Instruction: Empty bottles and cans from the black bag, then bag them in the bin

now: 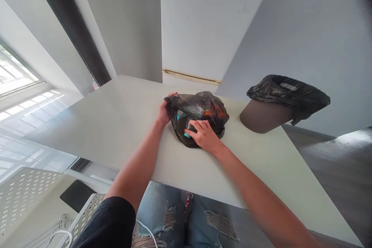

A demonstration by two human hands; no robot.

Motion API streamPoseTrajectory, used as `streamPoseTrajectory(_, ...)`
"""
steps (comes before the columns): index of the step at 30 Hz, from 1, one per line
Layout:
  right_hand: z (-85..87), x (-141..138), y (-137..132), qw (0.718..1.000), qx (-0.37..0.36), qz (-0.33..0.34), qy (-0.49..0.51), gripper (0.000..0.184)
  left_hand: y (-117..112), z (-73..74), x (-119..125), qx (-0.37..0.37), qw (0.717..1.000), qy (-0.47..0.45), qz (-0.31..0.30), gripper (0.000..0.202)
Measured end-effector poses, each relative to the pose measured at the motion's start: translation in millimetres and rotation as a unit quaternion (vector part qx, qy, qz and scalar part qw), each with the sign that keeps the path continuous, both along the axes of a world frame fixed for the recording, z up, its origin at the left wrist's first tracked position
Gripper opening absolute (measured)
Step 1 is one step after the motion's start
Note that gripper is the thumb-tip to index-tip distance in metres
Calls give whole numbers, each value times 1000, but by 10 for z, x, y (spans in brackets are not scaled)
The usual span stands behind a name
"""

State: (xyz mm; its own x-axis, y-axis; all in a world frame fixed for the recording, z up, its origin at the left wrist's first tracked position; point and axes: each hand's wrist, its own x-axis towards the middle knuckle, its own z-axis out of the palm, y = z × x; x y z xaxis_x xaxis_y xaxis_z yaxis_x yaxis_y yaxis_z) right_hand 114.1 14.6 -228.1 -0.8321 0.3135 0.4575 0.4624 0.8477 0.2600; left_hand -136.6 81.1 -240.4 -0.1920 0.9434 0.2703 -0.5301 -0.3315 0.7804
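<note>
A black plastic bag lies on the white table, stuffed with things; orange and teal items show through it. My left hand grips the bag's left edge with its fingers curled over the plastic. My right hand rests on the bag's near side, fingers bent over a teal item that sticks out at the opening. Whether those fingers pinch the item or just press on it is unclear.
A brown bin lined with a black bag stands at the table's right edge. A white fridge rises behind the table. White perforated chairs stand at lower left, by a window. My knees in torn jeans are under the near edge.
</note>
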Motion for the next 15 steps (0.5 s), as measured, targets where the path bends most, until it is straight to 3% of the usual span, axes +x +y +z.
streamPoseTrajectory(7, 261, 202, -241, 984, 46, 82, 153, 35, 35, -19, 16, -20, 999, -37, -2, 35)
streamPoseTrajectory(12, 458, 201, -492, 940, -36, 116, 319, 52, 91, -115, 107, -48, 997, -38, 37, 27)
streamPoseTrajectory(15, 563, 26, -591, 920, -84, 79, 374, 63, 169, -201, 117, -94, 994, -28, 57, 23)
